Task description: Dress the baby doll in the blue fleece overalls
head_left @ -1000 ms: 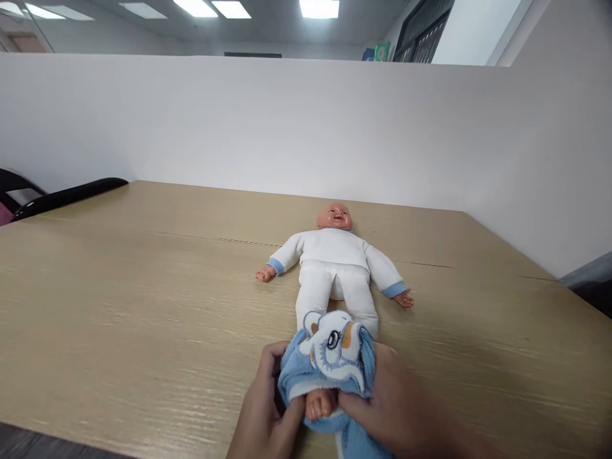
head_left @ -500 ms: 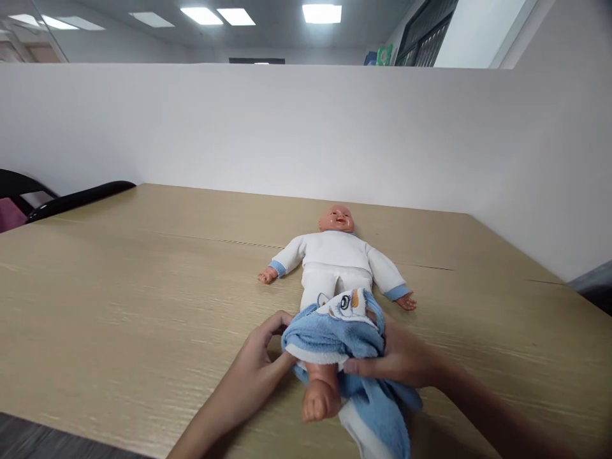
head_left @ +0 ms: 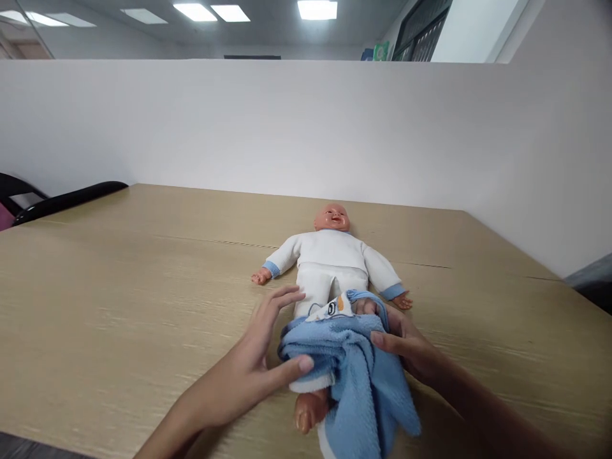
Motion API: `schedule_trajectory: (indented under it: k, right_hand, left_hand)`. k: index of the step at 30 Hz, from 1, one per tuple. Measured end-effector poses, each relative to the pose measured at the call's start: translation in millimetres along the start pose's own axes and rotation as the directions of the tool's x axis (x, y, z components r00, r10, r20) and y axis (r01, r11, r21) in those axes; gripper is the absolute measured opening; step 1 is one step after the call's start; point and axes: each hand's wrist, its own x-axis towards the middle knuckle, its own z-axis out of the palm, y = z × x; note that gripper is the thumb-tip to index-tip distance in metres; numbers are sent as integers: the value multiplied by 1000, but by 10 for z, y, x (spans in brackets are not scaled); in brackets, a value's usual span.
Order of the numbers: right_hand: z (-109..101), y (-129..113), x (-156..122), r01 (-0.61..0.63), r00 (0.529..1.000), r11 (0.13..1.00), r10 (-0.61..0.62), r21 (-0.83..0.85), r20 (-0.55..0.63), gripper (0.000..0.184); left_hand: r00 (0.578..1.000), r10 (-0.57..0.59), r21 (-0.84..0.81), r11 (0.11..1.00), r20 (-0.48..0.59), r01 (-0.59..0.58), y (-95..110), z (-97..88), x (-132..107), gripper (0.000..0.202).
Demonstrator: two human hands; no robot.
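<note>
A baby doll point(head_left: 331, 252) in a white top with blue cuffs and white bottoms lies on its back, its head away from me. Around its lower legs are bunched blue fleece doll pants point(head_left: 354, 350) with white hems and an embroidered animal face. One bare doll foot point(head_left: 310, 410) pokes out of a hem; the other foot is hidden. My left hand point(head_left: 258, 347) is open beside the leg, fingers spread near the doll's thigh and thumb over the fabric. With fingers inside the waistband and thumb outside, my right hand point(head_left: 401, 335) grips the pants.
The doll lies on a wood-grain table point(head_left: 143, 306). A white partition point(head_left: 239, 127) rises along the table's far edge. Black chair parts point(head_left: 71, 201) show at the left edge, and a dark object stands beyond the table's right edge.
My left hand has let go of the hem and spread open higher up. My right hand has moved up from the hem to the waistband. The loose pant leg now hangs over the front.
</note>
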Motion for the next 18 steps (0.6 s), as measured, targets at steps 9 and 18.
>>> schedule_trajectory:
  k: [9, 18]
  right_hand:
    - [29, 22, -68, -33, 997, 990, 42, 134, -65, 45]
    - [-19, -56, -95, 0, 997, 1000, -2, -18, -76, 43]
  left_hand:
    - [952, 133, 80, 984, 277, -161, 384, -42, 877, 61]
    - [744, 102, 26, 987, 661, -158, 438, -15, 1393, 29]
